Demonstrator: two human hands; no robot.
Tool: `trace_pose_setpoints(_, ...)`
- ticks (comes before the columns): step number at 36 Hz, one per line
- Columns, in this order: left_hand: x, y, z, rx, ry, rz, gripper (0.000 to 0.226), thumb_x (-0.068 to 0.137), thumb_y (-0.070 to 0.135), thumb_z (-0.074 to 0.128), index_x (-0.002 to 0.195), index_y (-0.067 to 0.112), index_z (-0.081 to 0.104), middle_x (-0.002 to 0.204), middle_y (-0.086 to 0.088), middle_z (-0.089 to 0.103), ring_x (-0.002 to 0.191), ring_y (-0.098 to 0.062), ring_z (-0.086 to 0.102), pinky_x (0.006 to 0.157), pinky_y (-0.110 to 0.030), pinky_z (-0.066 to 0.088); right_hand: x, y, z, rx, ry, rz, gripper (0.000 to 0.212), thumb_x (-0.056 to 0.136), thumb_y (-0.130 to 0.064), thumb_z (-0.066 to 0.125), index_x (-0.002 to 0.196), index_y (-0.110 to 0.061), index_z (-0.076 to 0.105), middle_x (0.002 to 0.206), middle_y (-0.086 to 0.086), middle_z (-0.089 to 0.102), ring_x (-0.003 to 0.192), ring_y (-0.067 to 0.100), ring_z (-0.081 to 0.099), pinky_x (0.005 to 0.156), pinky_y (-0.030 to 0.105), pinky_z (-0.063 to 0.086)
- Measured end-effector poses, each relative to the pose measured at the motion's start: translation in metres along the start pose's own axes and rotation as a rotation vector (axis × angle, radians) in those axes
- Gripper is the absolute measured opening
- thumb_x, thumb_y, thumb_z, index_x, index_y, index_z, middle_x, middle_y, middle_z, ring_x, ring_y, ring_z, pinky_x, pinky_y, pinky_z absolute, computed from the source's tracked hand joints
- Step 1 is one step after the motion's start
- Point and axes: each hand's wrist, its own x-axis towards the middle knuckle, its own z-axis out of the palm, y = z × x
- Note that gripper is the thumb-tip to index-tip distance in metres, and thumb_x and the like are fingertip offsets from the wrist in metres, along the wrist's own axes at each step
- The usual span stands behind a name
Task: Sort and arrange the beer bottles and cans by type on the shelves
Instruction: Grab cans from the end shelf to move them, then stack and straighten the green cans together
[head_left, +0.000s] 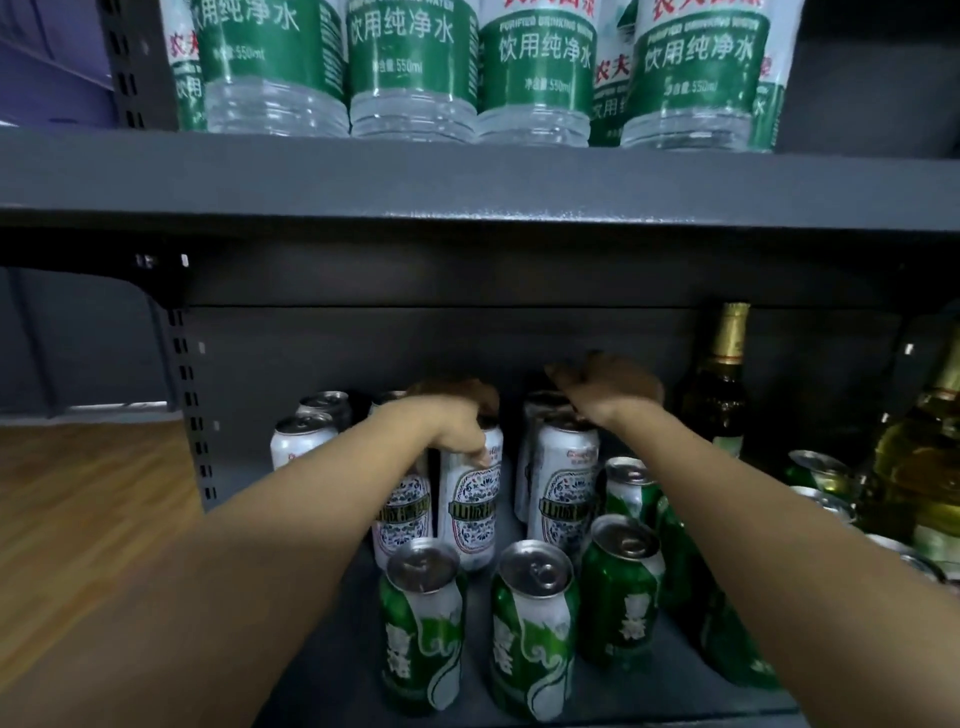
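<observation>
- White can (470, 512): stands upright in the middle of the lower shelf (322, 670), among other white cans, one just beside it on its left and two more to its right.
- Left hand (457, 421): comes down over the top of this can; the fingers are curled round its rim, the thumb on the near side of its upper wall.
- Right hand (610, 387): lies over the tops of the rear white cans (563, 483); its fingers reach back into shadow, so whether they hold one cannot be told.
- Advice for the step: lift or slide the white can straight, keeping it upright, since its neighbours stand close and would tip at a sideways nudge.
- Green cans (532, 629): form the front row, near the arms; these are best kept apart from the white group.
- Glass bottles (719, 384): stand at the right end of the shelf.
- Water bottles (413, 67): fill the shelf above.
</observation>
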Motion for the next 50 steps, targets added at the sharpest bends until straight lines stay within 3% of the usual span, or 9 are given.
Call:
trace_pose_setpoints(5, -0.004, 0.008, 0.0, 0.024, 0.03, 0.036, 0.054, 0.09, 0.033, 0.066, 0.135, 0.011, 0.047, 0.132, -0.011, 0.052, 0.117, -0.027, 0.051, 0.091, -0.028, 0.04, -0.016, 0.008, 0.002, -0.066, -0.246, -0.101, 0.09, 0.078, -0.085, 0.033, 0.139, -0.02, 0.047, 0.146, 0.007, 0.046, 0.13, 0.028, 0.046, 0.106, 0.039, 0.037)
trace_pose_setpoints(10, -0.001, 0.007, 0.004, 0.026, 0.092, 0.147, 0.066, 0.084, 0.032, 0.073, 0.141, 0.025, 0.04, 0.139, -0.007, 0.047, 0.12, -0.027, 0.05, 0.099, -0.031, 0.043, -0.018, 0.013, 0.004, -0.185, -0.271, -0.138, 0.09, 0.072, -0.087, 0.042, 0.134, -0.022, 0.048, 0.14, 0.003, 0.052, 0.124, 0.025, 0.051, 0.098, 0.036, 0.042)
trace_pose_setpoints(14, -0.002, -0.004, -0.001, -0.072, 0.058, 0.152, 0.079, 0.082, 0.036, 0.075, 0.146, 0.025, 0.03, 0.145, -0.007, 0.041, 0.127, -0.027, 0.046, 0.104, -0.034, 0.04, -0.022, 0.007, 0.004, -0.147, -0.042, -0.177, 0.073, 0.078, -0.083, 0.038, 0.118, -0.023, 0.054, 0.122, 0.006, 0.061, 0.111, 0.026, 0.058, 0.087, 0.034, 0.042)
trace_pose_setpoints(17, -0.01, -0.028, -0.017, -0.167, 0.224, 0.104, 0.059, 0.082, 0.042, 0.073, 0.13, 0.021, 0.045, 0.132, -0.005, 0.053, 0.113, -0.025, 0.054, 0.093, -0.028, 0.042, -0.025, -0.009, 0.001, -0.18, 0.14, -0.251, 0.056, 0.089, -0.071, 0.035, 0.114, -0.025, 0.054, 0.118, 0.004, 0.063, 0.112, 0.025, 0.055, 0.09, 0.036, 0.034)
trace_pose_setpoints(21, -0.024, -0.063, -0.032, -0.013, 0.24, -0.036, 0.043, 0.088, 0.057, 0.057, 0.099, 0.016, 0.06, 0.118, -0.01, 0.062, 0.099, -0.025, 0.058, 0.077, -0.028, 0.042, -0.031, -0.033, 0.007, -0.174, 0.034, -0.368, 0.05, 0.093, -0.066, 0.031, 0.117, -0.03, 0.056, 0.122, 0.003, 0.061, 0.118, 0.024, 0.051, 0.097, 0.038, 0.028)
trace_pose_setpoints(25, -0.031, -0.074, -0.018, 0.009, -0.059, -0.172, 0.075, 0.085, 0.066, 0.052, 0.137, 0.013, 0.05, 0.142, -0.009, 0.051, 0.123, -0.026, 0.051, 0.103, -0.032, 0.039, -0.034, -0.049, 0.021, -0.114, -0.193, -0.421, 0.07, 0.085, -0.077, 0.034, 0.131, -0.027, 0.049, 0.14, 0.006, 0.051, 0.126, 0.027, 0.047, 0.103, 0.04, 0.034)
trace_pose_setpoints(39, -0.028, -0.067, 0.0, 0.096, 0.116, -0.188, 0.075, 0.084, 0.061, 0.06, 0.14, 0.013, 0.046, 0.144, -0.009, 0.048, 0.126, -0.027, 0.048, 0.098, -0.031, 0.04, -0.032, -0.062, 0.028, -0.173, -0.207, -0.395, 0.068, 0.082, -0.063, 0.061, 0.135, -0.022, 0.049, 0.139, 0.005, 0.051, 0.123, 0.027, 0.05, 0.1, 0.035, 0.041)
trace_pose_setpoints(45, -0.034, -0.067, 0.008, 0.147, 0.154, -0.158, 0.079, 0.083, 0.063, 0.059, 0.144, 0.018, 0.037, 0.144, -0.009, 0.047, 0.126, -0.028, 0.049, 0.096, -0.033, 0.042, -0.043, -0.058, 0.032, -0.226, -0.145, -0.402, 0.074, 0.083, -0.066, 0.057, 0.143, -0.027, 0.037, 0.15, 0.004, 0.04, 0.135, 0.027, 0.039, 0.109, 0.041, 0.032)
trace_pose_setpoints(50, -0.044, -0.042, 0.012, 0.118, 0.344, -0.11, 0.075, 0.085, 0.064, 0.056, 0.146, 0.027, 0.034, 0.146, -0.009, 0.04, 0.132, -0.031, 0.041, 0.102, -0.042, 0.043, -0.064, -0.044, 0.034, -0.157, 0.036, -0.394, 0.057, 0.091, -0.063, 0.043, 0.136, -0.028, 0.042, 0.13, 0.004, 0.059, 0.126, 0.027, 0.048, 0.105, 0.043, 0.028)
